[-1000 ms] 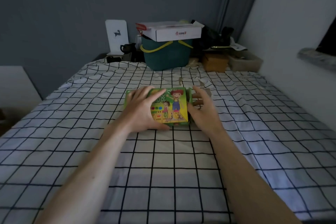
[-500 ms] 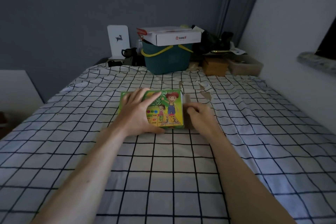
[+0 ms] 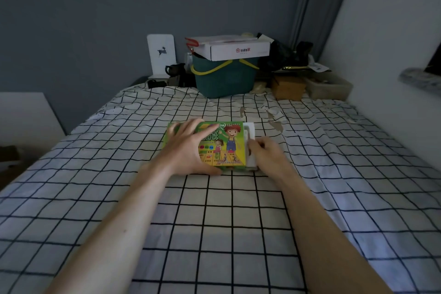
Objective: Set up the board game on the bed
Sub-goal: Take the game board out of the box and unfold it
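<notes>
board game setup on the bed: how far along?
Early. Done: the green game box lies on the checked bedsheet. In hand: the left hand presses flat on its top, while the right hand grips a white inner tray sticking out of its right end. Left: no board or pieces are visible on the bed yet.

A: What colours are on the bed (image 3: 214,222)?
B: White sheet with a black grid. The game box (image 3: 222,148) is bright green and yellow, with cartoon children.
A: Behind it?
B: A teal basket (image 3: 222,81) with yellow handles, under a white box (image 3: 238,50).
</notes>
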